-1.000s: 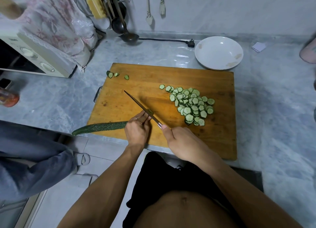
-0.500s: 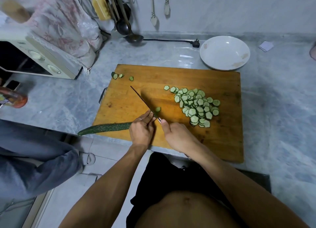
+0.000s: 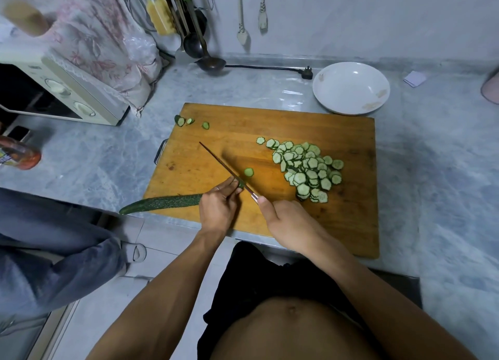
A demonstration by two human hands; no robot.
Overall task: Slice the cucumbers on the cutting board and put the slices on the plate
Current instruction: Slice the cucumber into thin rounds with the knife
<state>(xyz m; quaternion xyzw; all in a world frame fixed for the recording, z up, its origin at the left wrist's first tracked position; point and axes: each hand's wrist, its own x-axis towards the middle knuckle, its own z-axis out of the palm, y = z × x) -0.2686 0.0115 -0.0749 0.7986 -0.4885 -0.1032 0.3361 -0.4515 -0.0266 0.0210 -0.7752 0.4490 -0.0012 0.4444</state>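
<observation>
Nearest the viewer, the right hand (image 3: 290,219) closes its grip on the handle of the knife (image 3: 226,167), whose blade runs away and to the left across the cutting board (image 3: 351,224). The left hand (image 3: 217,208) wraps its grip round the cucumber (image 3: 162,203), fingertips drawn up beside the blade at the cut end; the uncut length sticks out leftward past the board's near edge, over the floor.

Just beyond the blade lies a single fresh slice (image 3: 248,172), which was only coming off the knife half a second ago and was not there a second ago. The blade has stayed at the cut end, so slicing appears to be in mid-run, with most of this cucumber yet to cut.

Farther right, the pile of slices (image 3: 307,167) rests on the board, well apart from the fresh one. Three small end pieces (image 3: 189,121) sit at the board's far left corner.

Farthest, on the table (image 3: 445,170), stands the plate (image 3: 351,88), just beyond the board's far right corner; it holds no slices, so the transfer is not yet begun.
</observation>
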